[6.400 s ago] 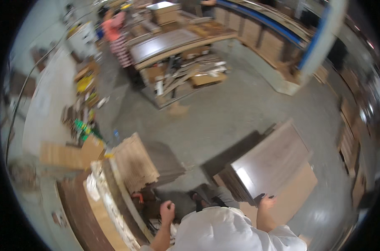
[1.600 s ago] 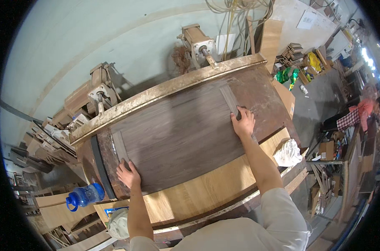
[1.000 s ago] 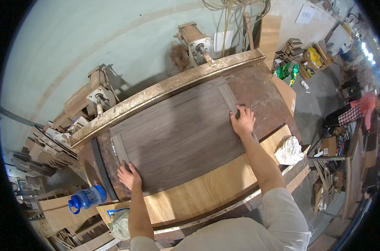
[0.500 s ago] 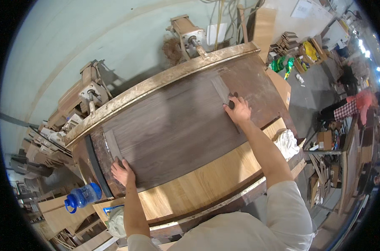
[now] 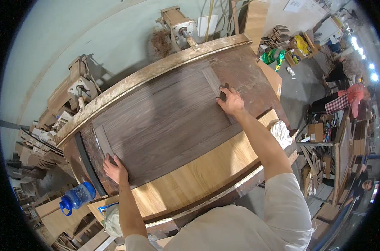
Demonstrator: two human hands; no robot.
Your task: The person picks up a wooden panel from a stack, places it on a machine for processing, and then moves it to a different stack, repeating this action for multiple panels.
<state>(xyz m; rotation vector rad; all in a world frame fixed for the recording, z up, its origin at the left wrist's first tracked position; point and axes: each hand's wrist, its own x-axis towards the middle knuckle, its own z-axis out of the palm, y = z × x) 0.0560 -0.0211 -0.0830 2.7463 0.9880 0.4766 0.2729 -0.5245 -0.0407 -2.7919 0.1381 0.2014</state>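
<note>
A grey-brown wood-grain panel (image 5: 165, 121) with a framing strip at each end lies flat on a rust-brown bench (image 5: 244, 71). Fingers spread, my left hand (image 5: 116, 168) rests at the near corner of its left end strip (image 5: 103, 140). On the right end strip (image 5: 211, 78) lies my right hand (image 5: 232, 103), thumb and fingers apart. Between them is a dark patch; I cannot tell whether it is shadow or a small thing. The panel's far edge runs close beside a long worn beam (image 5: 156, 81). Along its near edge lies a lighter yellowish wooden board (image 5: 194, 175).
Two pneumatic cylinders (image 5: 179, 27) stand behind the beam. A black strip (image 5: 89, 165) crosses the bench's left end, beside a blue bottle (image 5: 78, 196). White cloth (image 5: 281, 134) lies at the right. A person in a pink top (image 5: 353, 98) is at the far right.
The whole view has shifted slightly, so the bench appears farther left and higher. My hands keep nearly the same places on the panel. Another person shows more clearly at the lower right.
</note>
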